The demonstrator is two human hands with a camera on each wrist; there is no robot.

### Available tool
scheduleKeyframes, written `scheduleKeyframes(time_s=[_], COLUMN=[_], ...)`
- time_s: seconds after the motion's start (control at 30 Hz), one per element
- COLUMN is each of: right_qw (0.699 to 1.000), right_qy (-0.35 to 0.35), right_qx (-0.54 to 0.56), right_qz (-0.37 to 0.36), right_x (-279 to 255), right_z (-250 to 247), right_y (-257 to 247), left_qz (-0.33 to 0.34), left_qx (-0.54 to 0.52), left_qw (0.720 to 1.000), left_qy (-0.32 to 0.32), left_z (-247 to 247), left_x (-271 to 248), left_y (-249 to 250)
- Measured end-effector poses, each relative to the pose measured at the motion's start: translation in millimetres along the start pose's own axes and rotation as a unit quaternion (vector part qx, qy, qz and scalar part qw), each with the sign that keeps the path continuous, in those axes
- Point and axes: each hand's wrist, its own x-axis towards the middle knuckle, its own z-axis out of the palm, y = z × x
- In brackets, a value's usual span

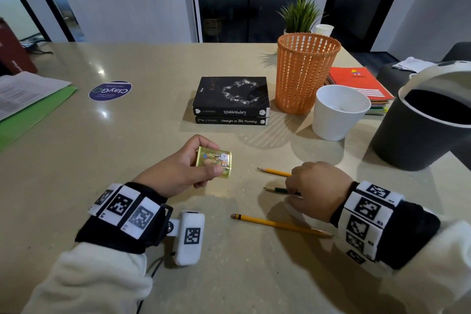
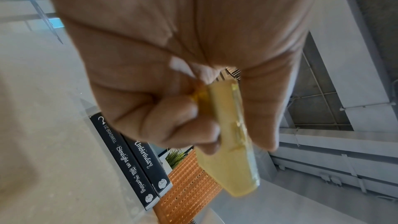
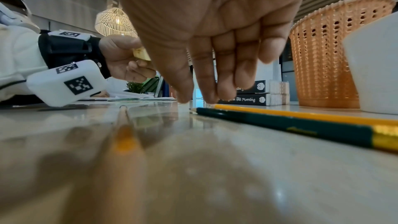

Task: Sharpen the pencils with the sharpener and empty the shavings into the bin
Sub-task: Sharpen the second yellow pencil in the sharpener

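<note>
My left hand [image 1: 183,166] holds a small yellow sharpener [image 1: 215,160] above the table, thumb on its sticker face, fingers curled behind; the left wrist view shows the sharpener [image 2: 228,142] edge-on. My right hand [image 1: 314,186] hovers over a green pencil [image 1: 276,189], fingers pointing down. In the right wrist view the thumb and forefinger tips [image 3: 210,96] touch the table beside the green pencil's [image 3: 280,123] point, holding nothing. One yellow pencil [image 1: 275,172] lies just beyond it, another [image 1: 275,224] nearer me. A dark grey bin [image 1: 413,135] stands at the right.
Two stacked black books [image 1: 230,99] lie behind the hands. An orange mesh basket [image 1: 303,74] and a white cup [image 1: 339,112] stand right of them, with an orange notebook [image 1: 359,81] behind. Papers on a green folder [image 1: 28,109] lie far left.
</note>
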Motion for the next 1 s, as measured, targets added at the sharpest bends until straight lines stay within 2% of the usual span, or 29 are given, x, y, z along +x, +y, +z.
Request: scheduleKeyframes(time_s=[0.1,0.3,0.43,0.57,0.73,0.9,1.0], right_qw=[0.999,0.993,0.989,0.989,0.994,0.991,0.987], right_qy=[0.030,-0.065,-0.107,-0.115,-0.070,-0.015,0.044], right_qx=[0.020,0.034,0.037,0.034,0.078,0.127,0.150], right_qz=[-0.027,-0.092,-0.093,-0.082,-0.042,-0.035,-0.032], right_x=[-2,-5,-4,-3,-6,-8,-11], right_z=[-1,1,1,0,-1,-2,-4], right_y=[-1,-10,-11,-12,-9,-2,3], left_qz=[0.004,0.002,0.005,0.004,0.002,-0.009,-0.014], left_qx=[-0.008,-0.008,-0.028,-0.049,-0.055,-0.070,-0.080], left_qw=[1.000,1.000,1.000,0.999,0.998,0.997,0.995], left_qy=[0.007,-0.010,-0.004,0.005,0.022,0.044,0.053], left_z=[1,6,7,8,6,-1,-2], left_x=[2,-1,0,0,-2,-3,-4], left_y=[-1,3,4,1,-1,0,0])
